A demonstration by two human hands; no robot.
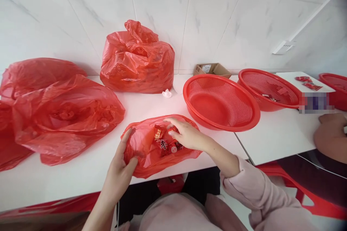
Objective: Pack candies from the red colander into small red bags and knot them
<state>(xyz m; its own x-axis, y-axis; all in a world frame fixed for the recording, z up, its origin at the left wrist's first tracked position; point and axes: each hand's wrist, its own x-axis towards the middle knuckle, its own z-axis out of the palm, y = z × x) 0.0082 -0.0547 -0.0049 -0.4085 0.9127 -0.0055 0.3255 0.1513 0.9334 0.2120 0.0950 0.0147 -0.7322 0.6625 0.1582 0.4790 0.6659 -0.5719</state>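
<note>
An opened red plastic bag [146,168] lies at the front of the white table, with several small red wrapped packets [163,144] inside. My left hand [120,168] has the bag's left edge between thumb and fingers. Over the packets, inside the bag's mouth, is my right hand [187,135]. Its thumb and fingers are apart, with a red packet beneath them; no firm grip shows.
Knotted red bags [137,61] stand by the wall and at the left [67,115]. A bare red basket [221,103], a second basket [271,88] with packets and a cardboard box [211,69] sit rightward. A co-worker's arm [330,135] rests far right.
</note>
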